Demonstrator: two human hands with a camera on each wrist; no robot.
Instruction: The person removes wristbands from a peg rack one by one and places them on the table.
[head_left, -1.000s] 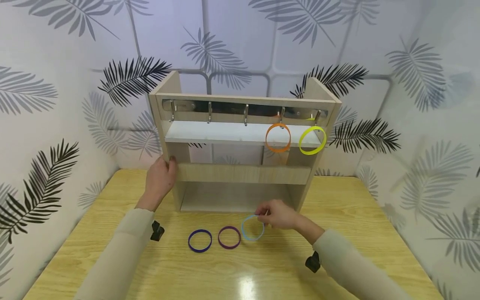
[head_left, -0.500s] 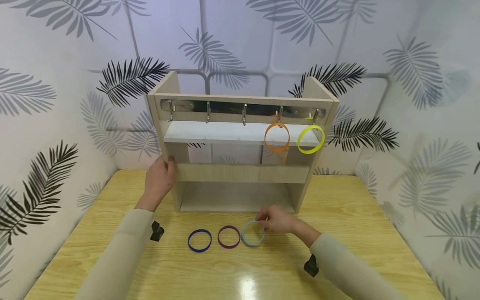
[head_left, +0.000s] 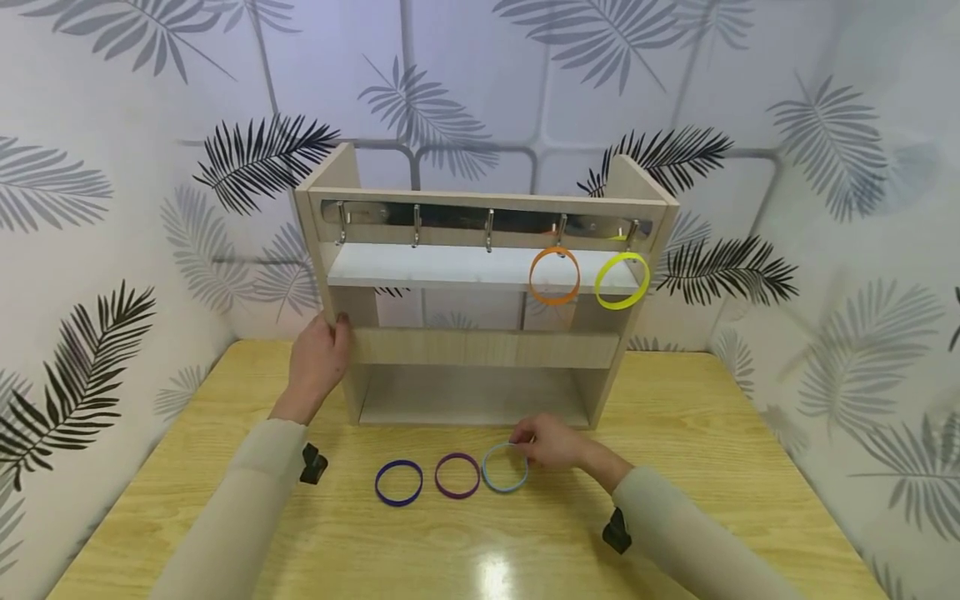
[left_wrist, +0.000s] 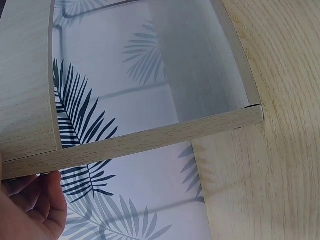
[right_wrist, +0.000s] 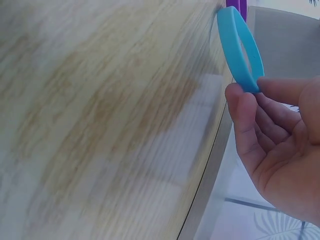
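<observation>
My right hand pinches the far edge of a light blue silicone wristband between thumb and fingertips. The band is tilted, with its near edge low at the tabletop beside a purple wristband. A dark blue wristband lies left of the purple one. My left hand grips the left side panel of a small wooden shelf, its fingers partly hidden behind the board. An orange wristband and a yellow wristband hang from the two rightmost hooks of the shelf's metal hook rail.
Several hooks on the rail's left and middle carry no band. The shelf stands at the back of a wooden table, close to a leaf-patterned wall. Its lower compartment opens toward me.
My right hand has lowered the light blue wristband slightly toward the table and me, while still pinching it. The left hand keeps its place on the shelf.
</observation>
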